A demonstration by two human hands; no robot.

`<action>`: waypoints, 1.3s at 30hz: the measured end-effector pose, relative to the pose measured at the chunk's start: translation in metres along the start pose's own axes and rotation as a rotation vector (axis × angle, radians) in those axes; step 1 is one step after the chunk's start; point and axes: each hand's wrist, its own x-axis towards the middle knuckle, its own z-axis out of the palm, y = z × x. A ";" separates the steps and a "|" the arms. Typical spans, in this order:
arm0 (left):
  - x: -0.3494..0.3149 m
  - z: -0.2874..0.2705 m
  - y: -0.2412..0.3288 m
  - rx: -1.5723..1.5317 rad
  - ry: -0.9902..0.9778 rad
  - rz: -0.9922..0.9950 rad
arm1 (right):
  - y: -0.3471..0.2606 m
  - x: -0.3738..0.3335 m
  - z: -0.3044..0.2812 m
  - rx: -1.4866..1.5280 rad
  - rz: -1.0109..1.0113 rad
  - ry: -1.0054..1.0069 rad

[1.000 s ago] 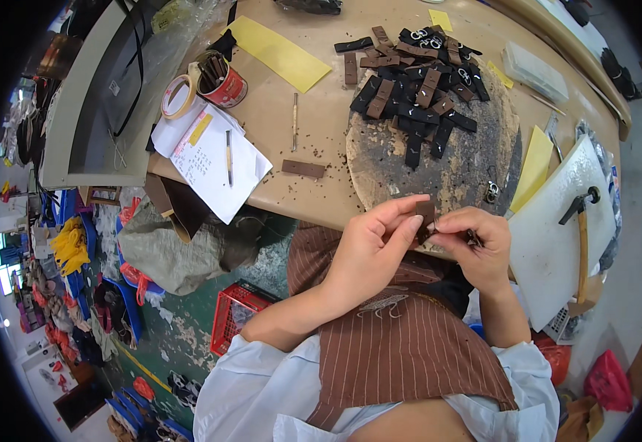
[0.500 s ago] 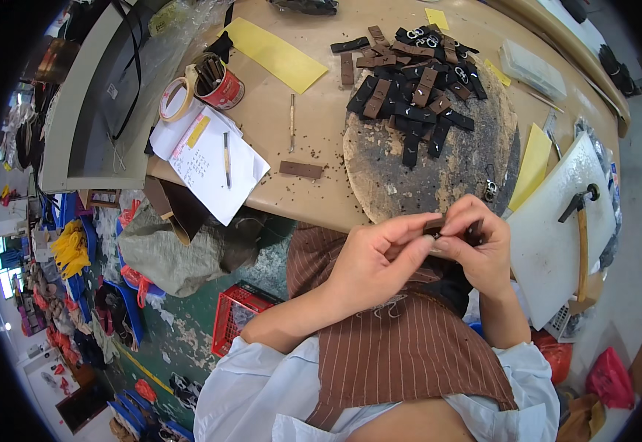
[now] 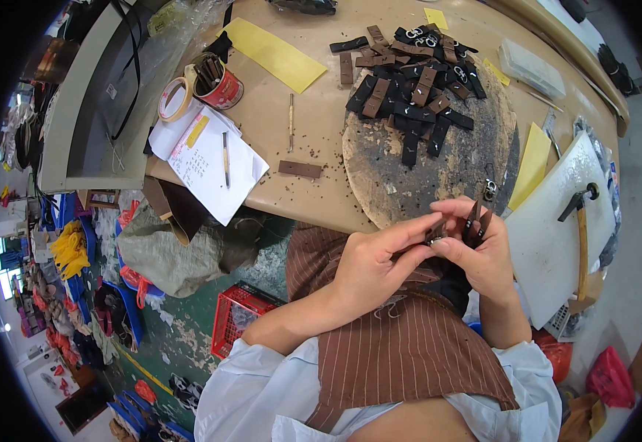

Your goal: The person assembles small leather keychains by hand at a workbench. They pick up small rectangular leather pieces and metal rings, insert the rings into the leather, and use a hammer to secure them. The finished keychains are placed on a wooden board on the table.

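Observation:
My left hand [image 3: 376, 259] and my right hand [image 3: 481, 254] meet at the near edge of the round worn board [image 3: 446, 177]. Thumbs and fingertips of both pinch a small dark brown leather strip [image 3: 473, 225]. Its two narrow ends poke up between the fingers of my right hand. Between the fingertips lies a small part of it, mostly hidden, that I cannot make out. Just beyond my right hand, a small metal clasp [image 3: 490, 190] rests on the board. On the board's far half lies a heap of black and brown leather strips [image 3: 417, 92], several with metal rings.
Left of the board are a single brown strip [image 3: 300, 169], a thin awl-like tool [image 3: 291, 124], a notebook [image 3: 218, 166] with a pen, a tape roll [image 3: 175, 99] and a red can [image 3: 225, 90]. A hammer [image 3: 582, 236] lies on a white slab [image 3: 538, 254] at the right.
The leather strip has turned in my fingers, so its ends now stand up between my right fingers. My right fingers have shifted slightly; both hands stay in the same place.

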 end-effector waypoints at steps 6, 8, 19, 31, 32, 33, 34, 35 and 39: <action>0.009 -0.007 -0.006 0.182 -0.046 0.256 | -0.004 0.002 -0.003 -0.053 -0.005 -0.046; 0.010 -0.011 -0.006 0.217 -0.088 0.285 | -0.003 0.003 -0.004 -0.048 0.009 -0.053; 0.012 -0.013 0.000 0.028 -0.130 -0.009 | -0.003 0.006 -0.007 -0.067 -0.111 -0.075; 0.008 -0.018 0.000 0.108 -0.132 -0.024 | -0.009 0.016 -0.005 -0.238 -0.047 -0.027; 0.008 -0.018 0.000 0.123 -0.144 -0.008 | -0.008 0.016 -0.006 -0.234 -0.031 -0.067; 0.007 -0.018 0.001 0.110 -0.153 -0.018 | -0.005 0.017 -0.007 -0.230 -0.014 -0.106; 0.008 -0.017 0.002 0.095 -0.162 -0.027 | -0.002 0.017 -0.008 -0.228 0.001 -0.145; 0.008 -0.017 0.004 0.081 -0.171 -0.035 | 0.001 0.016 -0.008 -0.245 -0.026 -0.108; 0.007 -0.012 0.000 -0.063 -0.122 -0.088 | 0.003 0.013 -0.001 -0.435 -0.278 -0.008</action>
